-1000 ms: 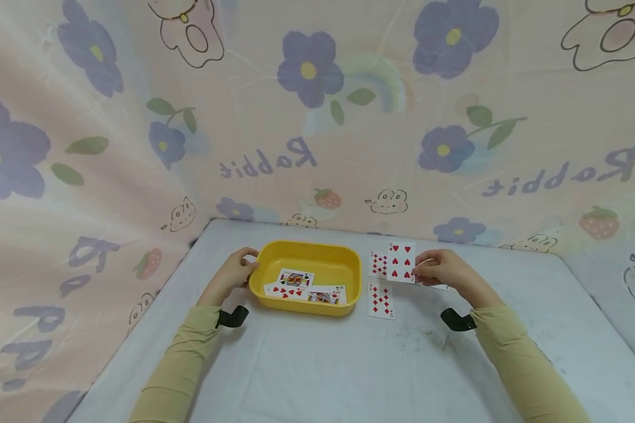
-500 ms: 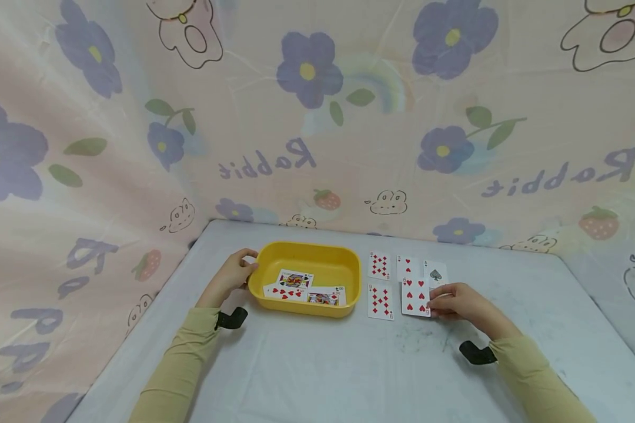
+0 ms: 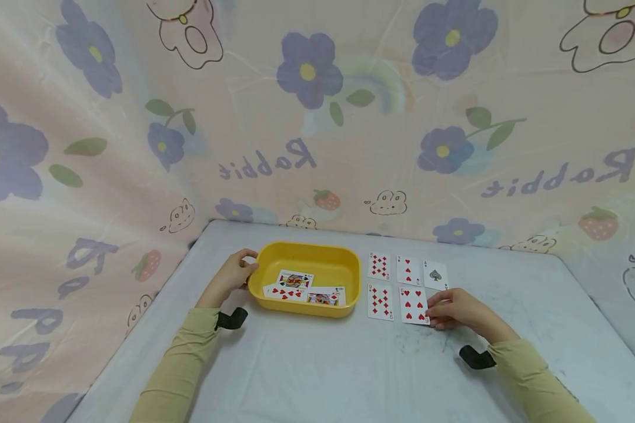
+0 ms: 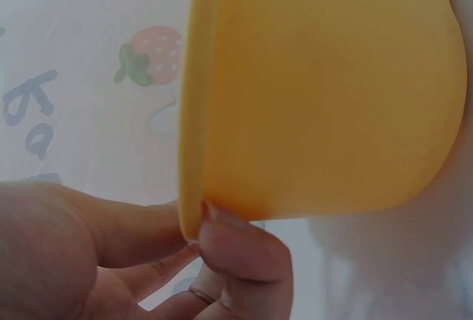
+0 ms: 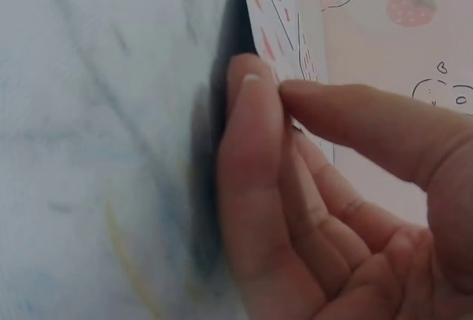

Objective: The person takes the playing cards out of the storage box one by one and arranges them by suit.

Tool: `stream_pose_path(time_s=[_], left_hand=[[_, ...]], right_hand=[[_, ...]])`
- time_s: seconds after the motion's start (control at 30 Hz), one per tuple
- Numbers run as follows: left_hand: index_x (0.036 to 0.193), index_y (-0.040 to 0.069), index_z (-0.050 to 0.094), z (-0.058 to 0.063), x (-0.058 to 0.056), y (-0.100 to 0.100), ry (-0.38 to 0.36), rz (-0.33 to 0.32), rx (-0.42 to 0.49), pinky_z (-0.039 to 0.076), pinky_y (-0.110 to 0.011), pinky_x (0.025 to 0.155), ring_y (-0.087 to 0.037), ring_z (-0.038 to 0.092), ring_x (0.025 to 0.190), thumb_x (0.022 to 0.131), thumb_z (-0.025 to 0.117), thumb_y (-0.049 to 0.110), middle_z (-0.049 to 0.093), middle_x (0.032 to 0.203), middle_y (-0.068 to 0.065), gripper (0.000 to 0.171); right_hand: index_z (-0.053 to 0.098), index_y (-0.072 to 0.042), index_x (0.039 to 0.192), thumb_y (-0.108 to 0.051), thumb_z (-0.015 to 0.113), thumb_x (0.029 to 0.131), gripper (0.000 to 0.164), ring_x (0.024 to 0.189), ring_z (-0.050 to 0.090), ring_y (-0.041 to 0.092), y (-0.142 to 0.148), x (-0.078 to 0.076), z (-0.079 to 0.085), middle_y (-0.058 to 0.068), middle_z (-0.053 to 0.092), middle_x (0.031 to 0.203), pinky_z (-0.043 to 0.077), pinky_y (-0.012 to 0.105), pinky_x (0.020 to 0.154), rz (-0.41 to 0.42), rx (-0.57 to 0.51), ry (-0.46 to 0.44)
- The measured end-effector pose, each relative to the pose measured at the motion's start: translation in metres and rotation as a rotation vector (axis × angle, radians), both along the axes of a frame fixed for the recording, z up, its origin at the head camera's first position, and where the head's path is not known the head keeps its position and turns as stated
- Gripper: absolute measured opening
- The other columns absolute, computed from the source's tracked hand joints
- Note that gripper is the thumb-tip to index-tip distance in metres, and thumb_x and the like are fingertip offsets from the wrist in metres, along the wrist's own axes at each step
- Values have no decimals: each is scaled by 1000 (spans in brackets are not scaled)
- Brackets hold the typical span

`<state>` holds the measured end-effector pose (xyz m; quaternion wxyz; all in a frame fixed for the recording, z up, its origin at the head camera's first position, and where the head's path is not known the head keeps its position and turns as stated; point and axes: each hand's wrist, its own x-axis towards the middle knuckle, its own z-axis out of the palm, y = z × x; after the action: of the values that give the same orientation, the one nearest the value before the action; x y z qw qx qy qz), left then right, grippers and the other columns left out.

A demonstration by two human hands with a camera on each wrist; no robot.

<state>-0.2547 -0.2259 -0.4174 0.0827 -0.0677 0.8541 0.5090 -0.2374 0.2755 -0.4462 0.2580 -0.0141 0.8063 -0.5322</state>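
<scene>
My left hand (image 3: 230,278) pinches the rim at the left end of a yellow plastic tub (image 3: 307,309); thumb and fingers lie on either side of that rim (image 4: 194,98) in the left wrist view. Several playing cards lie face up inside it, among them a heart card (image 3: 284,292) and face cards. Right of the tub, my right hand (image 3: 463,311) pinches the right edge of a six of hearts (image 3: 414,305) between thumb and fingers. In the right wrist view that card (image 5: 259,21) stands just off the table surface, a dark shadow beneath it.
Left of the six lies a nine of diamonds (image 3: 380,302). Behind these sit another diamond card (image 3: 379,266), a three of hearts (image 3: 408,271) and an ace of spades (image 3: 435,275). Patterned cloth (image 3: 360,147) walls the white table (image 3: 317,370) at the back and left.
My right hand has brought the six of hearts toward me, from over the back row down to beside the nine of diamonds. The left hand and tub have stayed put.
</scene>
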Motion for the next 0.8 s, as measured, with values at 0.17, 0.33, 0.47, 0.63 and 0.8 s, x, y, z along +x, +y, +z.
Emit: stream_pose_path(time_s=[0.17, 0.33, 0.47, 0.63, 0.8], left_hand=[[132, 6, 46, 1, 1, 0, -1, 10, -12, 52, -30, 57, -25, 57, 69, 100, 49, 12, 52, 96, -20, 32], [132, 5, 46, 0, 0, 0, 5, 5, -20, 54, -34, 60, -25, 57, 69, 100, 49, 11, 53, 96, -21, 32], [132, 6, 45, -1, -1, 0, 3, 6, -15, 53, -33, 59, -27, 58, 70, 100, 49, 11, 53, 98, -22, 32], [132, 6, 46, 0, -2, 1, -1, 10, -19, 53, -30, 58, -25, 57, 69, 100, 50, 11, 54, 99, -21, 32], [131, 6, 46, -2, 2, 1, -5, 13, -21, 51, -29, 56, -24, 56, 68, 100, 50, 12, 54, 97, -21, 32]], right_hand=[[57, 11, 106, -6, 69, 87, 28, 62, 64, 16, 0, -1, -1, 12, 67, 77, 56, 31, 62, 5, 1, -7], [57, 10, 104, -5, 69, 86, 27, 60, 63, 16, -2, -1, 0, 10, 66, 74, 56, 31, 60, -16, 41, -2], [57, 9, 104, -5, 70, 85, 26, 60, 64, 17, -3, -1, 0, 10, 65, 73, 56, 32, 59, -33, 79, 9], [57, 9, 103, -4, 69, 85, 26, 60, 64, 17, -4, -1, 1, 10, 65, 73, 55, 32, 59, -42, 92, 18], [58, 7, 101, -6, 71, 84, 25, 59, 63, 16, -5, 2, -2, 10, 66, 73, 55, 31, 58, -45, 105, 24]])
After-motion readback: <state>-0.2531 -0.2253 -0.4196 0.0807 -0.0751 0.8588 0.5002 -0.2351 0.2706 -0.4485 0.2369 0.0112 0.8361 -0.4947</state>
